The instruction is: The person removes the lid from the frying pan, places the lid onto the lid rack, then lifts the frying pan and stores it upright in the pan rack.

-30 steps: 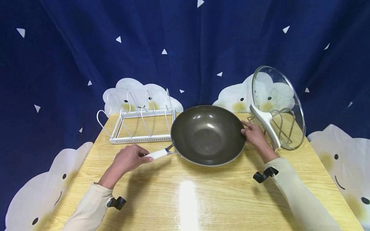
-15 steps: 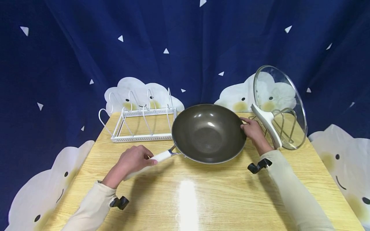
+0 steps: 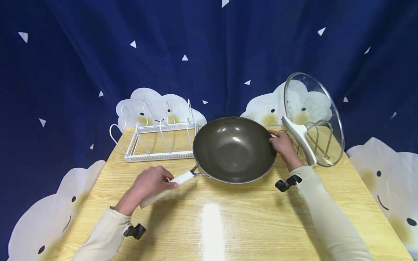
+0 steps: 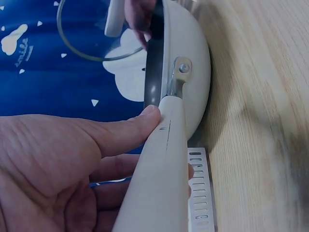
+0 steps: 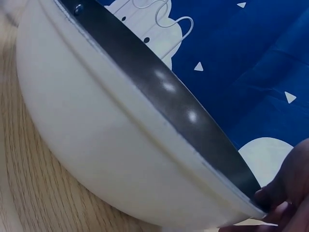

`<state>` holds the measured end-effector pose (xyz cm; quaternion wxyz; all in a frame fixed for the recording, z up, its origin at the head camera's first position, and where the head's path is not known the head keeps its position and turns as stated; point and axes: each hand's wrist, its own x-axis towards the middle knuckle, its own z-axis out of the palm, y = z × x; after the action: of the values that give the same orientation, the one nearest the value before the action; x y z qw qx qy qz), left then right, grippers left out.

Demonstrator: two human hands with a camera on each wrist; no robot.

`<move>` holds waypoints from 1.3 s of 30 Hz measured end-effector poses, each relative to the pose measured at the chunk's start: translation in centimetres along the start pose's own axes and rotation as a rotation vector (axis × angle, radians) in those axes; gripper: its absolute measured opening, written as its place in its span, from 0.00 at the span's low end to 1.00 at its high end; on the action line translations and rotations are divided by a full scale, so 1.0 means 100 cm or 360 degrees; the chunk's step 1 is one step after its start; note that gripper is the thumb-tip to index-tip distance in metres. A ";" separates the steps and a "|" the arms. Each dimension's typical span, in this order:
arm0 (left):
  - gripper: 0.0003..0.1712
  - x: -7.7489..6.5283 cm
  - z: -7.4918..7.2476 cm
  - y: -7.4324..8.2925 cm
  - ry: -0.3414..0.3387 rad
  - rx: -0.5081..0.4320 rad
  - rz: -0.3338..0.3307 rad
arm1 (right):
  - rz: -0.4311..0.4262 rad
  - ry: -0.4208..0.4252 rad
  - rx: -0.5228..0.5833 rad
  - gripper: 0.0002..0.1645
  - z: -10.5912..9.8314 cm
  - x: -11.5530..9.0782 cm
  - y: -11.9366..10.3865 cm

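Observation:
A wok point(image 3: 233, 152) with a dark inside and a cream outside sits mid-table, facing up. My left hand point(image 3: 153, 185) pinches its white handle point(image 3: 183, 178) between thumb and fingers. In the left wrist view the thumb lies along the top of the handle point(image 4: 157, 179), near the metal bracket point(image 4: 182, 72). On the opposite side my right hand point(image 3: 282, 145) grips the wok's rim. The right wrist view shows thumb and fingers of the right hand point(image 5: 289, 193) on either side of that rim, with the cream outer wall point(image 5: 96, 125) close over the wood.
A white wire rack point(image 3: 160, 156) stands at the back left, right beside the wok. To the right, a glass lid point(image 3: 315, 98) with a white handle point(image 3: 302, 139) leans upright in a metal wire stand point(image 3: 326, 141). Dark blue curtain point(image 3: 209, 47) hangs behind the wooden table point(image 3: 248, 217).
The wok's handle has swung a little, so its end now shows below my left hand. My right hand has shifted slightly back and left at the rim. Rack and lid stay put.

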<state>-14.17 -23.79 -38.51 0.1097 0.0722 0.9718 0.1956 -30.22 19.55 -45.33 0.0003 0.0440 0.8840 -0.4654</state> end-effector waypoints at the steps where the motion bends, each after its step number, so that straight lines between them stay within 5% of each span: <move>1: 0.10 0.000 0.000 0.000 -0.0006 -0.0002 0.0003 | -0.0008 0.0018 -0.0005 0.31 0.001 0.000 0.000; 12: 0.10 -0.002 0.002 0.003 -0.0053 -0.0052 0.0031 | 0.0017 0.0121 -0.0099 0.32 0.007 0.009 -0.009; 20: 0.08 -0.004 0.006 0.007 -0.0099 -0.0104 0.0079 | 0.0027 0.0073 -0.0024 0.32 0.009 0.017 -0.014; 31: 0.11 -0.007 0.015 0.005 -0.0205 -0.0375 0.0217 | 0.0042 -0.0080 0.0096 0.31 0.008 0.036 -0.019; 39: 0.15 -0.007 0.031 0.005 -0.0244 -0.0681 0.0164 | -0.0007 0.0036 0.0031 0.32 0.013 0.046 -0.022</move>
<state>-12.65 -22.30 -40.95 0.1858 0.1115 0.8921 0.3964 -35.04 17.58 -44.47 -0.0112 0.0475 0.8795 -0.4734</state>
